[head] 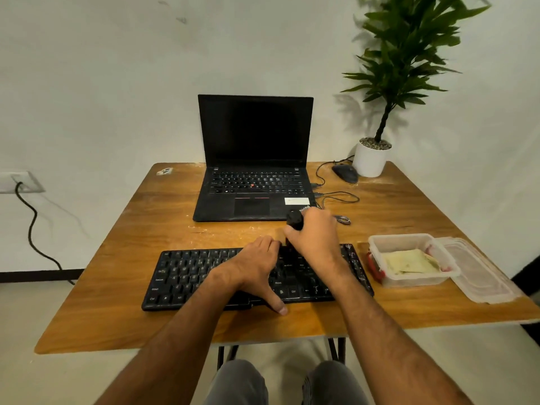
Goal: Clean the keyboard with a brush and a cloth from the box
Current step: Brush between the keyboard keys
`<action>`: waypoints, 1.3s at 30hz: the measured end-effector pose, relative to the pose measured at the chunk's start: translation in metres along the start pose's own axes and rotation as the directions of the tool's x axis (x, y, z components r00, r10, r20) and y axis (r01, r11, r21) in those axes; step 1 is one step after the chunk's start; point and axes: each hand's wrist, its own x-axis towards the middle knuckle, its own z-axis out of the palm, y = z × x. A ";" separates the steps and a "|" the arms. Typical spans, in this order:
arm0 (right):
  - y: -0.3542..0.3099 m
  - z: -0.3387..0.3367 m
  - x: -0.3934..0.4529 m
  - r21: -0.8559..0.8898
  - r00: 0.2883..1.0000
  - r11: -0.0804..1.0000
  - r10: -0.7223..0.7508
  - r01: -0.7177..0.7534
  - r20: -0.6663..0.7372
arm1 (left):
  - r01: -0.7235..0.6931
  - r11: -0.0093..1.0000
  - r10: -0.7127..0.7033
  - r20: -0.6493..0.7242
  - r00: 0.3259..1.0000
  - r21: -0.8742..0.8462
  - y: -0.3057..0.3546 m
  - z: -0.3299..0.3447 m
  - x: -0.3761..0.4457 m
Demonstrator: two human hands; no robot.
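A black keyboard (190, 276) lies across the near part of the wooden table (117, 311). My right hand (315, 235) grips a black-handled brush (293, 220) held upright over the keyboard's far right-centre keys; its bristles are mostly hidden by my hands. My left hand (257, 267) rests flat on the keyboard's middle, fingers at the far edge by the brush, thumb spread to the near edge. A clear plastic box (380, 249) at the right holds a folded yellowish cloth (412, 261).
An open black laptop (254, 159) stands behind the keyboard. The box's clear lid (482, 273) lies right of the box. A black mouse (344, 172), its cables and a potted plant (371, 159) occupy the far right corner. A wall socket with cable is at left.
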 end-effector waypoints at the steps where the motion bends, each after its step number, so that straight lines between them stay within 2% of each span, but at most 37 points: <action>1: -0.002 0.001 0.002 0.048 1.000 0.998 0.026 -0.026 0.002 | -0.003 1.000 0.003 -0.007 1.000 0.001 0.000 0.000 -0.001; 6: 0.020 -0.006 0.012 0.115 0.988 0.981 0.155 -0.156 0.019 | 0.001 0.999 -0.001 0.001 1.000 -0.048 -0.002 0.002 -0.001; 9: 0.044 -0.025 0.017 0.052 0.971 0.970 0.237 -0.236 -0.016 | 0.000 0.999 0.000 0.007 1.000 -0.054 -0.003 0.003 -0.001; 11: 0.051 -0.034 0.020 -0.016 0.978 0.980 0.198 -0.200 -0.070 | -0.007 0.999 0.007 0.006 1.000 -0.050 -0.002 0.002 0.000; 17: 0.034 -0.021 -0.004 -0.012 0.999 0.999 0.035 -0.035 -0.002 | -0.013 1.000 0.013 -0.003 1.000 -0.020 -0.004 0.003 0.000; 23: 0.053 -0.044 0.005 -0.039 0.984 0.988 0.151 -0.148 0.090 | -0.022 1.000 0.022 0.000 1.000 -0.021 -0.003 0.002 0.000; 28: 0.052 -0.046 0.011 0.115 0.989 0.984 0.141 -0.134 -0.050 | -0.021 0.999 0.021 0.012 1.000 -0.028 -0.002 0.001 0.000; 32: 0.056 -0.039 -0.002 0.105 0.985 0.979 0.174 -0.174 0.006 | -0.015 1.000 0.015 0.017 1.000 -0.019 -0.002 0.002 0.000; 36: 0.061 -0.050 -0.007 0.009 0.970 0.979 0.201 -0.204 0.140 | -0.013 1.000 0.013 0.016 1.000 -0.024 -0.002 0.002 0.001; 37: 0.058 -0.053 -0.005 0.006 0.970 0.981 0.192 -0.195 0.151 | -0.013 1.000 0.013 0.013 1.000 -0.025 -0.003 0.002 0.001; 39: 0.051 -0.054 -0.001 0.039 0.986 0.988 0.147 -0.151 0.084 | -0.013 1.000 0.013 0.015 1.000 -0.023 -0.002 0.002 0.001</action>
